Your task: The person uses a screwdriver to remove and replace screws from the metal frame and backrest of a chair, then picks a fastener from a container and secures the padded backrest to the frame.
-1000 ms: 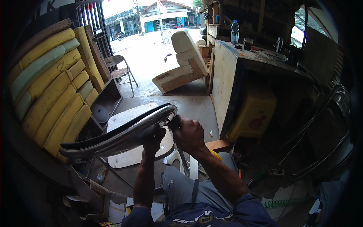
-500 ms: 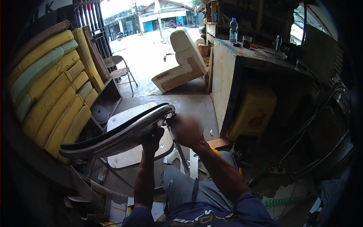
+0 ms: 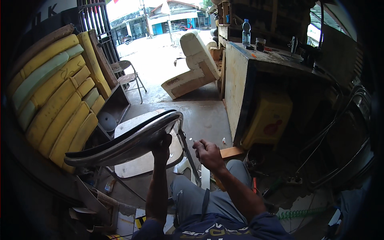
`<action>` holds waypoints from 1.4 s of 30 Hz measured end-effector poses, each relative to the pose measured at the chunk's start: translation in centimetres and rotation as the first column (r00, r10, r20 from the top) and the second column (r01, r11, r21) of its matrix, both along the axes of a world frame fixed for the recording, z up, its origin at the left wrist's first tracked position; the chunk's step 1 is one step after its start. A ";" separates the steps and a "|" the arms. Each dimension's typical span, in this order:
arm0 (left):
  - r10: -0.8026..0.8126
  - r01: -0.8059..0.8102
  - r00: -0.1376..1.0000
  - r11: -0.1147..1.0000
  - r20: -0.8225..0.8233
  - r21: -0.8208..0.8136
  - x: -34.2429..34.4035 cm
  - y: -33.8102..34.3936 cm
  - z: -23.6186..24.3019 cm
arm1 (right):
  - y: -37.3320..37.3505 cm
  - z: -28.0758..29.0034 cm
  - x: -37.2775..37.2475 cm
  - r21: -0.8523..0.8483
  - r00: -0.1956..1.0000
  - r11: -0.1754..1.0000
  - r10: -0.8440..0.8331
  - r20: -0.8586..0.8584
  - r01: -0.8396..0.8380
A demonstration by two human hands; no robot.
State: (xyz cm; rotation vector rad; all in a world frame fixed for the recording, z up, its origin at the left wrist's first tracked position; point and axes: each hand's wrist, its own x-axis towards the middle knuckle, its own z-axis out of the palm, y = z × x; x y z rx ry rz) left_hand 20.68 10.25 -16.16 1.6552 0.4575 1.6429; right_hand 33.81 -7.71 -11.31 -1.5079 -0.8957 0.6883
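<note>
A metal-framed chair stands in front of me, with a pale seat board (image 3: 134, 170) and a curved, shiny tube backrest (image 3: 120, 154) edged in black. My left hand (image 3: 161, 146) is closed around the inner side of that backrest, near its right end; its fingertips are partly hidden in shadow. To the right of the chair's frame, apart from it, my right hand (image 3: 210, 155) is held with fingers curled and thumb against them. Whatever it may pinch is too small to name. A tiny white scrap (image 3: 191, 139) shows just beyond it.
Yellow foam pads (image 3: 60, 104) are stacked along the left. A folding chair (image 3: 129, 76) and a tilted cream sofa seat (image 3: 196, 66) stand farther off. To the right is a workbench (image 3: 238, 76) bearing a water bottle (image 3: 246, 32), with a yellow plastic stool (image 3: 266, 120) beneath it.
My right hand, blurred at the backrest's right end before, has drawn away to the right and slightly down. The left hand keeps its hold, and the backrest has barely shifted.
</note>
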 end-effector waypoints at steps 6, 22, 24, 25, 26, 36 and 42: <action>0.147 -0.120 0.952 0.986 -0.267 0.114 1.5 0.0 -2.3 | -13.0 -18.8 -1.7 -0.288 0.948 0.949 0.035 -0.317 -0.131; -0.284 0.303 0.836 0.952 0.469 0.038 2.5 -1.6 -0.1 | -11.1 -1.4 -1.7 0.247 0.904 0.967 -0.053 0.424 -0.059; -0.274 0.291 0.837 0.956 0.473 0.039 2.4 -1.5 -0.3 | -10.6 0.2 -1.8 0.255 0.896 0.966 -0.080 0.436 -0.038; -0.286 0.329 0.802 0.944 0.525 0.012 2.3 -1.6 -0.3 | -10.3 0.7 -1.8 0.261 0.893 0.965 -0.083 0.441 -0.039; -0.289 0.333 0.802 0.943 0.522 0.009 2.2 -1.6 -0.3 | -10.0 1.2 -1.8 0.266 0.891 0.963 -0.087 0.447 -0.040; -0.065 0.068 0.896 0.998 0.439 0.008 2.6 -2.9 -0.4 | -8.4 1.6 -1.3 0.293 0.845 0.956 -0.163 0.510 0.007; 0.066 -0.099 0.920 0.993 0.386 0.065 2.4 -1.9 -2.2 | -8.3 1.9 -1.4 0.269 0.853 0.963 -0.164 0.495 0.029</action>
